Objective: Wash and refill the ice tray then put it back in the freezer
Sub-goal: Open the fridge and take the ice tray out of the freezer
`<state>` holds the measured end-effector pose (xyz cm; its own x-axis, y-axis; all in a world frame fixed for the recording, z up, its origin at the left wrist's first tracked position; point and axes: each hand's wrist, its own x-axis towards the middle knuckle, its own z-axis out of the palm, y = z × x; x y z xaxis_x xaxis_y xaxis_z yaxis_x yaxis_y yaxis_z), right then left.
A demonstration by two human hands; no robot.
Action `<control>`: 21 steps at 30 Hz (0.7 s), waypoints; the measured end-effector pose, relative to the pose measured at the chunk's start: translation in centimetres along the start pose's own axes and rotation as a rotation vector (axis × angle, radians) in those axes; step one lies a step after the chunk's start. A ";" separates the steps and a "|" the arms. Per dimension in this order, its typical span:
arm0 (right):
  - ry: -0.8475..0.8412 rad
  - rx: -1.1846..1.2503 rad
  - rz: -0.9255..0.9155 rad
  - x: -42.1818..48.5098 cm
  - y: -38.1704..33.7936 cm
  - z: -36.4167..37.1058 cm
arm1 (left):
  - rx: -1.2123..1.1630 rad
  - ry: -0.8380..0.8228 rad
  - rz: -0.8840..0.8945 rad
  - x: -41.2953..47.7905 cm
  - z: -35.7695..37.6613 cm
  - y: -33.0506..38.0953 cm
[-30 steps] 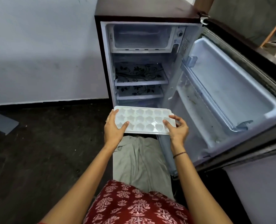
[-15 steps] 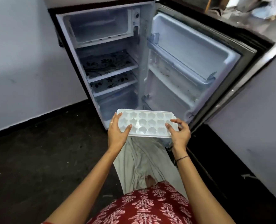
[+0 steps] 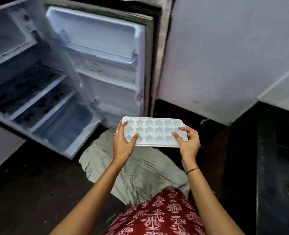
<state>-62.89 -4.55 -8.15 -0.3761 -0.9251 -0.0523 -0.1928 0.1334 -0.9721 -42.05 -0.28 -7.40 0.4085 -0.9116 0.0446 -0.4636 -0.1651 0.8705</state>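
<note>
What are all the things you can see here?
ice tray: one, white, held in front of the fridge
fridge: one, white inside, open, left
freezer box: one, white, top of the fridge
shelves: two, white-edged with a dark flower print, inside the fridge
fridge door: one, white lining, swung open behind the tray
cloth: one, pale grey-green, on the dark floor
sink: one, black, right edge
bracelet: one, dark, right wrist
ring: one, silvery, left hand
left hand: grips the tray's left end
right hand: grips the tray's right end
</note>
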 end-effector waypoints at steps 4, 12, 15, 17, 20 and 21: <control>0.146 0.009 0.011 2.2 0.0 -4.6 | -0.010 -0.134 0.073 1.0 4.8 3.1; 0.430 0.038 0.068 6.6 1.1 -13.9 | 0.005 -0.389 0.242 2.6 15.4 10.0; 0.529 0.063 0.059 7.7 1.5 -16.9 | -0.026 -0.472 0.309 2.7 19.0 12.4; 0.605 0.084 0.065 8.0 2.1 -19.2 | -0.033 -0.530 0.349 2.4 21.5 14.0; 0.733 0.129 0.086 7.9 2.7 -22.6 | -0.040 -0.620 0.418 1.5 24.9 16.5; 0.781 0.142 0.098 7.8 3.0 -23.7 | -0.041 -0.655 0.437 1.0 26.2 17.2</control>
<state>-87.90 -2.97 -6.08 -0.9214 -0.3882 -0.0147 -0.0288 0.1059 -0.9940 -70.18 -13.93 -5.18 -0.3562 -0.9290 0.1003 -0.4405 0.2616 0.8588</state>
